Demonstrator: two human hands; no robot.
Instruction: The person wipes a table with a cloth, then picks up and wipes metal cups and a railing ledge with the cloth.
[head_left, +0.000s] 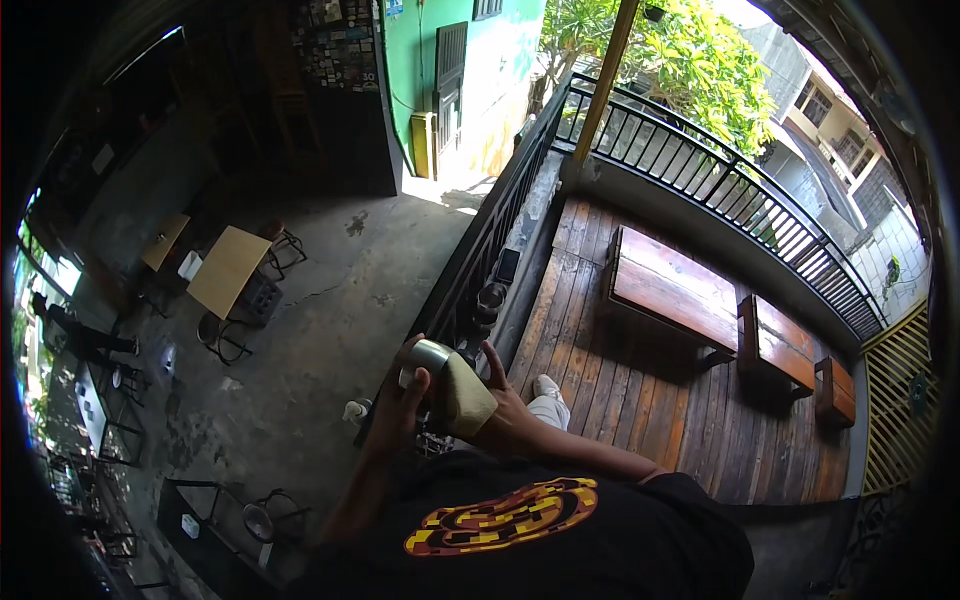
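Observation:
My left hand (399, 401) grips a shiny silver metal cup (433, 354) in front of my chest, with the thumb along its near side. A pale yellow cloth (471, 397) lies against the cup and drapes down from it. My right hand (511, 416) holds this cloth against the cup, thumb or finger pointing up. The cup's lower part is hidden by the cloth and my fingers. Just beyond my hands, a round glass vessel (491, 297) and a dark phone-like device (508, 264) rest on the ledge (529, 214) by the black railing.
A black metal railing (480, 232) runs away from me beside the ledge. To the right, wooden tables (675, 281) stand on a plank deck (637, 405). Lower left are a light-topped table (229, 271), chairs and a dark table (202, 536). A person (82, 334) is at the far left.

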